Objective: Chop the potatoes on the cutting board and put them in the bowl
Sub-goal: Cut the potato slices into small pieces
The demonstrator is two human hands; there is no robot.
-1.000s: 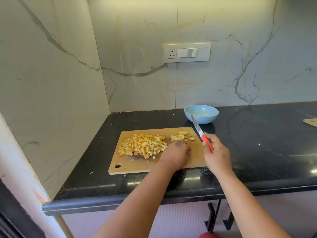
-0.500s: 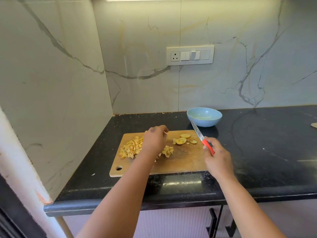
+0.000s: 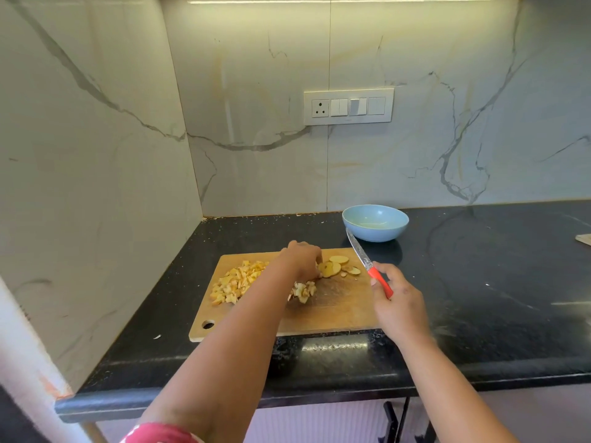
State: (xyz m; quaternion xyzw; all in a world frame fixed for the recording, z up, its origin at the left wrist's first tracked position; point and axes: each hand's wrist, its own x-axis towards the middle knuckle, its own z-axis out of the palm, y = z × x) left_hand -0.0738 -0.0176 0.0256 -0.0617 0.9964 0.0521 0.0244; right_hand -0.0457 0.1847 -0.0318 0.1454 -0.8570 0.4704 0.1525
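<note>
A wooden cutting board (image 3: 335, 311) lies on the black counter. A pile of diced potato (image 3: 235, 282) covers its left part, with a smaller heap (image 3: 303, 290) by my forearm. Several round potato slices (image 3: 339, 259) lie at its far right. My left hand (image 3: 300, 259) reaches across the board, its curled fingertips on the nearest slice (image 3: 331, 269). My right hand (image 3: 399, 310) grips the red handle of a knife (image 3: 379, 281); the blade points up and away towards the light blue bowl (image 3: 374, 235) behind the board. No potato shows inside the bowl.
Marble walls close off the left side and the back. A switch panel (image 3: 348, 106) hangs on the back wall. A pale flat object (image 3: 583, 239) lies at the counter's far right. The counter's front edge (image 3: 319, 388) runs just below the board.
My left hand left the board's near middle, passed over the diced pile and now reaches the slices at the far right. The knife hand has barely moved.
</note>
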